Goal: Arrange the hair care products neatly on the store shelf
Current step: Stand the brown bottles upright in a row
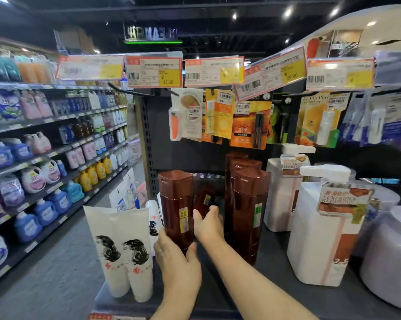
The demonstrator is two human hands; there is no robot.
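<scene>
Two hands (178, 257), five brown bottles (176, 204)

Two hands (178, 259) on brown bottles (177, 204)

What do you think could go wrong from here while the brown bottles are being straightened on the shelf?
The left hand grips only the base of the tall brown bottle, so it may tip towards the white tubes standing on their caps beside it and topple them. The right hand reaches behind to a tilted smaller brown bottle; drawing it out could nudge the row of brown bottles to its right. That grip is partly hidden.
</scene>
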